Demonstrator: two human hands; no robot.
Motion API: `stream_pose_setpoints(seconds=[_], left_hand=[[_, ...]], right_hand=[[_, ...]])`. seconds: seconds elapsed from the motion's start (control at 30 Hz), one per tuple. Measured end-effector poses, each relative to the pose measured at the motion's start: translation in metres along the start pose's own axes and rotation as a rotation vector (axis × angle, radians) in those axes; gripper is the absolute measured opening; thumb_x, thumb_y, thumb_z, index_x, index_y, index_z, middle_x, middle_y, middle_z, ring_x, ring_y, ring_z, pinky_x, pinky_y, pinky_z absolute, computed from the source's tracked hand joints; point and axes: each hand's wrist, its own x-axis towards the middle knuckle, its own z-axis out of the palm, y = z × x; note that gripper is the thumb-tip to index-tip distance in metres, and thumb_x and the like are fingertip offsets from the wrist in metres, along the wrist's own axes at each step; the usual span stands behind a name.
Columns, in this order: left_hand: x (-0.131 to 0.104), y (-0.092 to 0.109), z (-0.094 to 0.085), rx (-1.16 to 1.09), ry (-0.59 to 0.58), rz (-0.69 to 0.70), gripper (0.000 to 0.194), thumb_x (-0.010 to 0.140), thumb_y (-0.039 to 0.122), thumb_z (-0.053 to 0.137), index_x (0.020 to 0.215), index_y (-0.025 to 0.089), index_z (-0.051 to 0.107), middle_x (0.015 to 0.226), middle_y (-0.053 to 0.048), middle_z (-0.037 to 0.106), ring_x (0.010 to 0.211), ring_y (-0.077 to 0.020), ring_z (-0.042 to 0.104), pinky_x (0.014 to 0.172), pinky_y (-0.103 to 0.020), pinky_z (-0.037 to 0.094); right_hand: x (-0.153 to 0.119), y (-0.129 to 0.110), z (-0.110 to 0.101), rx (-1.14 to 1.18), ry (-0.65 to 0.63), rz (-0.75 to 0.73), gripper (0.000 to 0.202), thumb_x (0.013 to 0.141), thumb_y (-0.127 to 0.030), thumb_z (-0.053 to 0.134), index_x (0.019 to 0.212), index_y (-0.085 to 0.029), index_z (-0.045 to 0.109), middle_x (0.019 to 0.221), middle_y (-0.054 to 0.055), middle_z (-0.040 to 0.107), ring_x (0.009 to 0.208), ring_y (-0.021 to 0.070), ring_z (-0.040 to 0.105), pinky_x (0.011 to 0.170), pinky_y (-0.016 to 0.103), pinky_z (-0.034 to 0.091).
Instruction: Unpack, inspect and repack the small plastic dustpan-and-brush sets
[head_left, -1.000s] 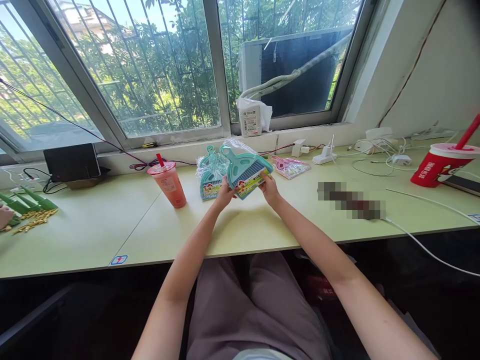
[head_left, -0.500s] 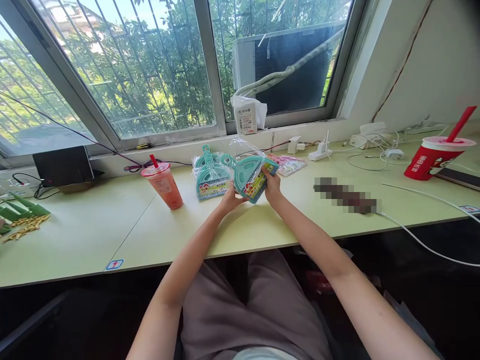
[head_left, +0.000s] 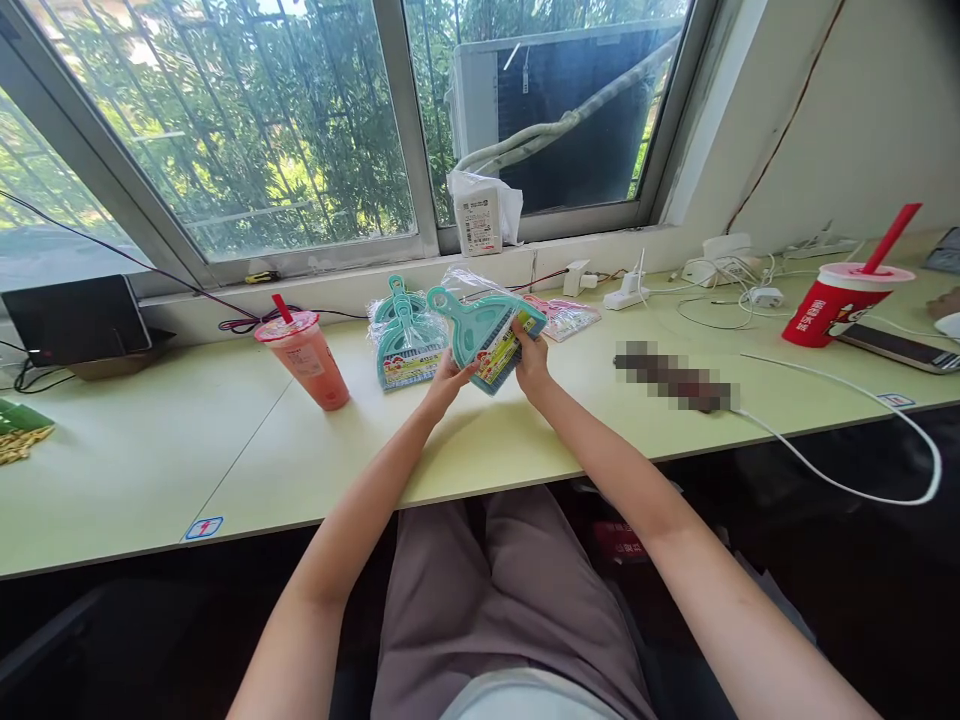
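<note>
Between my two hands is a teal dustpan and brush set (head_left: 477, 325) with a yellow printed label, tilted just above the table. My left hand (head_left: 450, 380) grips its lower left edge, and my right hand (head_left: 532, 360) holds the right end by the label. Clear plastic wrap shows behind its upper side. Close behind on the left, more teal dustpan sets (head_left: 409, 340) in clear wrap lie on the table. A pink packaged item (head_left: 566, 318) lies behind my right hand, partly hidden.
A pink drink cup with a red straw (head_left: 307, 362) stands left; a red cup (head_left: 840, 312) stands far right by a phone (head_left: 900, 348). A blurred-out object with a white cable (head_left: 847, 485) lies right. A power strip (head_left: 626, 292) and a boxed packet (head_left: 478, 220) are behind.
The view has shifted, so most things sit further left. Both hands still hold the dustpan set, with little change in its tilt. Part of another person's hand now shows at the far right.
</note>
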Motion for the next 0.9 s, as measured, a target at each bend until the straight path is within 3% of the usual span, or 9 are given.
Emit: stream_pose_setpoints(seconds=[0.1, 0.23, 0.4, 0.5, 0.63, 0.9], left_hand=[[0.000, -0.009, -0.003, -0.034, -0.059, -0.079, 0.084, 0.066, 0.041, 0.084, 0.138, 0.025, 0.044, 0.130, -0.010, 0.063, 0.124, -0.0335, 0.054, 0.105, -0.051, 0.042], [0.001, -0.020, -0.009, -0.098, -0.168, -0.161, 0.088, 0.062, 0.029, 0.086, 0.140, 0.028, 0.044, 0.135, -0.008, 0.060, 0.132, -0.0324, 0.049, 0.112, -0.050, 0.035], [0.001, -0.016, -0.008, -0.118, -0.223, -0.251, 0.069, 0.064, 0.031, 0.085, 0.126, 0.022, 0.057, 0.131, -0.011, 0.063, 0.127, -0.0322, 0.054, 0.110, -0.050, 0.038], [0.002, -0.014, -0.003, -0.080, -0.125, -0.208, 0.066, 0.069, 0.043, 0.081, 0.126, 0.022, 0.056, 0.135, -0.012, 0.060, 0.125, -0.0323, 0.055, 0.104, -0.050, 0.043], [0.003, -0.019, 0.000, 0.028, 0.043, -0.149, 0.069, 0.065, 0.053, 0.081, 0.120, 0.021, 0.055, 0.128, -0.012, 0.063, 0.116, -0.0320, 0.059, 0.095, -0.049, 0.049], [0.005, -0.012, -0.011, 0.164, 0.076, -0.138, 0.062, 0.063, 0.046, 0.079, 0.114, 0.021, 0.054, 0.116, -0.009, 0.068, 0.103, -0.0290, 0.063, 0.083, -0.042, 0.053]], right_hand=[[-0.004, 0.002, 0.001, 0.062, 0.012, 0.037, 0.044, 0.056, -0.042, 0.084, 0.087, -0.020, 0.064, 0.086, 0.000, 0.073, 0.080, 0.0188, 0.067, 0.070, 0.031, 0.058], [-0.004, -0.001, 0.001, 0.124, 0.052, 0.061, 0.041, 0.056, -0.040, 0.085, 0.086, -0.020, 0.064, 0.082, -0.002, 0.072, 0.074, 0.0159, 0.066, 0.067, 0.029, 0.057], [-0.005, -0.002, 0.001, 0.152, 0.097, 0.063, 0.039, 0.058, -0.040, 0.084, 0.086, -0.020, 0.064, 0.083, -0.002, 0.071, 0.075, 0.0148, 0.065, 0.067, 0.028, 0.056], [-0.006, 0.001, 0.002, 0.136, 0.094, 0.056, 0.040, 0.059, -0.041, 0.083, 0.088, -0.020, 0.064, 0.085, -0.001, 0.072, 0.077, 0.0160, 0.066, 0.068, 0.029, 0.056], [-0.007, 0.004, 0.002, 0.083, 0.045, 0.029, 0.044, 0.057, -0.043, 0.083, 0.088, -0.020, 0.063, 0.089, 0.001, 0.072, 0.080, 0.0177, 0.066, 0.072, 0.031, 0.056], [-0.005, 0.000, 0.001, -0.057, -0.099, 0.042, 0.060, 0.054, -0.048, 0.085, 0.103, -0.025, 0.060, 0.102, 0.000, 0.071, 0.089, 0.0183, 0.065, 0.073, 0.031, 0.054]])
